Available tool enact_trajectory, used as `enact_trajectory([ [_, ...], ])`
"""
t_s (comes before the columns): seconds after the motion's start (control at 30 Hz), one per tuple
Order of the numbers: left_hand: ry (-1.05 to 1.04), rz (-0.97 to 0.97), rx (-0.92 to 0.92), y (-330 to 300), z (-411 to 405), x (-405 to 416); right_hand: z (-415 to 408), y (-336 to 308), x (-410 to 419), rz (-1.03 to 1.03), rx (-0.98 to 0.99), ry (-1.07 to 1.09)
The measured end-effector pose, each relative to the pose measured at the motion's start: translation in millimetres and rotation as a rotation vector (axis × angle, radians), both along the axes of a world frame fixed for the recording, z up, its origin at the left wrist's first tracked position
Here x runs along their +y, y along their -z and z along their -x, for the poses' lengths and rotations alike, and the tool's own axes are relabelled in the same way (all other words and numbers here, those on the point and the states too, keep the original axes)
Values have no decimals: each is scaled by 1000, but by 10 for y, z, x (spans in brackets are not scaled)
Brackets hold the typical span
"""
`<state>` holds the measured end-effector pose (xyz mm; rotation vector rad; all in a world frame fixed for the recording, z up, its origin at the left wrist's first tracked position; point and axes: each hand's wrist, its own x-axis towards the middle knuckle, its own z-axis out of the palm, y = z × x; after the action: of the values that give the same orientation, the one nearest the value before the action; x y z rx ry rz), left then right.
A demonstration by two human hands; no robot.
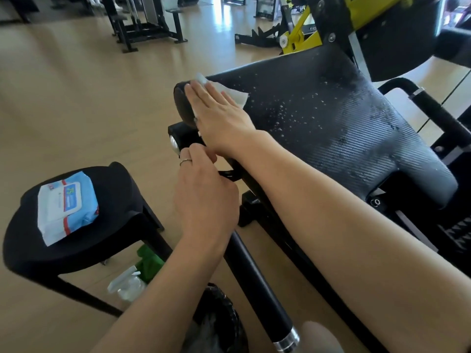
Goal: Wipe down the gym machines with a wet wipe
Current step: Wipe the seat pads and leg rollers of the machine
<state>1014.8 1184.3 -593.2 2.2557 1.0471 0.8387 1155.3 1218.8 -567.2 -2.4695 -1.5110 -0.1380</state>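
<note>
Black textured pad (331,118) of the gym machine, speckled with droplets across its middle. Right hand (221,118) lies flat on the pad's near-left end, fingers straight and together, pressing a white wet wipe (235,96) against the surface; the wipe shows past the fingertips and along the far side of the hand. Left hand (204,194) sits lower, below the right wrist, fingers curled at a black metal part (229,174) under the pad; whether it actually grips that part, cannot tell. A ring (185,161) is on one left finger. To the left, a black stool (112,225) carries a blue-and-white wipes pack (66,207), lying flat. On the wooden floor (76,98) under the stool: a clear spray bottle (127,284) and a green cloth (149,263), just beside each other.
</note>
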Motion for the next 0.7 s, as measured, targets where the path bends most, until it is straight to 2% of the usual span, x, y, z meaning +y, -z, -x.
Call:
enact_trajectory([
  [0.1, 19, -37, 8, 1, 8, -2, 50, 80, -196, -56, -5, 24],
  [0.33, 50, -180, 86, 50, -2, 23, 863, 763, -1703, -125, 28, 340],
  [0.4, 74, -272, 126, 61, -22, 12, 862, 750, -1691, -110, 40, 371],
  [0.53, 175, -452, 177, 51, -19, -40, 417, 456, -1184, -87, 89, 216],
  [0.7, 244, -427, 173, 78, -28, -14, 256, 366, -1048, -45, 56, 141],
])
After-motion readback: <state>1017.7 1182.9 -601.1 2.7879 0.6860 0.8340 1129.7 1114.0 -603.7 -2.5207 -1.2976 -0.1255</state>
